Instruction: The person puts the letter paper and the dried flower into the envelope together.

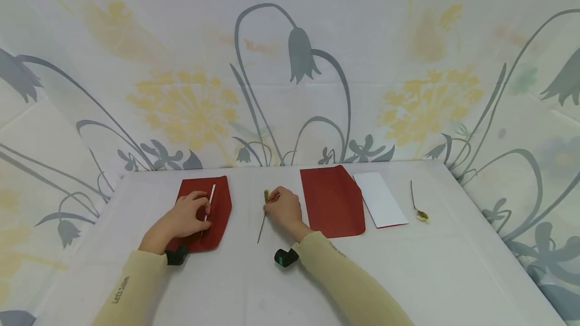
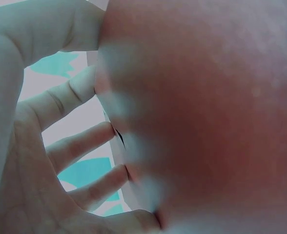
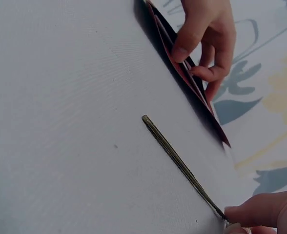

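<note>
My left hand [image 1: 188, 214] holds a red envelope [image 1: 222, 223] at its mouth, thumb and fingers at the opening. A white card edge [image 1: 212, 193] shows in that opening. In the right wrist view the envelope's two layers stand apart around the fingertips. My right hand [image 1: 286, 210] pinches a small dried flower [image 1: 266, 193] just below its yellow-green head. Its thin stem [image 3: 177, 161] points towards me over the white cloth. In the left wrist view the blurred red envelope [image 2: 216, 117] fills the right side, and the fingers reach its edge.
Right of my right hand lies another red envelope [image 1: 333, 202]. Against it is a white card [image 1: 381, 199] with a red edge beneath. A second dried flower [image 1: 422, 215] lies farther right. Flower-printed cloth [image 1: 290, 114] rises behind the table.
</note>
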A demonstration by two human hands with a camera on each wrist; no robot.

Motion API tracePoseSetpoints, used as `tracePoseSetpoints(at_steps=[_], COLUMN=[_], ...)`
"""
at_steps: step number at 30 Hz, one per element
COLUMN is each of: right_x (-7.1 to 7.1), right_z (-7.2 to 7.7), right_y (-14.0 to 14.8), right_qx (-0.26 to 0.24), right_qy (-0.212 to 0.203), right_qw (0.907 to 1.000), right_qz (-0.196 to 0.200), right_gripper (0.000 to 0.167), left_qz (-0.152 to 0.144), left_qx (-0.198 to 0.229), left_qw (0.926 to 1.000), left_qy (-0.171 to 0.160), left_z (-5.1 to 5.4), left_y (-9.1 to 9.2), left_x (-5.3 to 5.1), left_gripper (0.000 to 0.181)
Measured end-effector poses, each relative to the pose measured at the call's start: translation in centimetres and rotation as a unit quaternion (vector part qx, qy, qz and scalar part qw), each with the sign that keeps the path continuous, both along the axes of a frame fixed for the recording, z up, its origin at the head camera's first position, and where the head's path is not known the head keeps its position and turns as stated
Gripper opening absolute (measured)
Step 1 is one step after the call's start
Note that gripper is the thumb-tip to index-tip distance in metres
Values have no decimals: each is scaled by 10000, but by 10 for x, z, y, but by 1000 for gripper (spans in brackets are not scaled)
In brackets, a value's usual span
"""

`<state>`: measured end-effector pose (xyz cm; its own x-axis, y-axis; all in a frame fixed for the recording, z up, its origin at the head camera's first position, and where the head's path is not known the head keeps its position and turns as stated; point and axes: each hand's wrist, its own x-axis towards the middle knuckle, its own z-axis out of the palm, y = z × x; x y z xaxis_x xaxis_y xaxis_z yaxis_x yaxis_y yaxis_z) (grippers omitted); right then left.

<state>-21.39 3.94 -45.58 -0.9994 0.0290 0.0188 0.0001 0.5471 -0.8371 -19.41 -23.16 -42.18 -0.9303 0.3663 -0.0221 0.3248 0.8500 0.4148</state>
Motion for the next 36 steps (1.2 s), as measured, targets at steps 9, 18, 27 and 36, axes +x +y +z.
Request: tracePoseSetpoints(at_steps=[9, 18, 27, 36], right_x=[-3, -6, -7, -7], right_z=[-1, -8, -3, -5], right_y=[-3, -10, -5, -2], right_qx=[-275, -3, -120, -126], right_qy=[-50, 48, -35, 93], right_qw=[9996, 9999, 9998, 9998], right_qz=[23, 118, 162, 135], right_gripper=[25, 27, 18, 12], left_qz=[-84, -110, -174, -260], left_qx=[23, 44, 37, 89], left_qw=[9998, 9998, 9997, 9994], left_qy=[180, 127, 146, 205], left_z=[-1, 0, -3, -4], left_y=[-4, -4, -6, -4], left_x=[-1, 3, -3, -4], left_gripper=[22, 22, 23, 23])
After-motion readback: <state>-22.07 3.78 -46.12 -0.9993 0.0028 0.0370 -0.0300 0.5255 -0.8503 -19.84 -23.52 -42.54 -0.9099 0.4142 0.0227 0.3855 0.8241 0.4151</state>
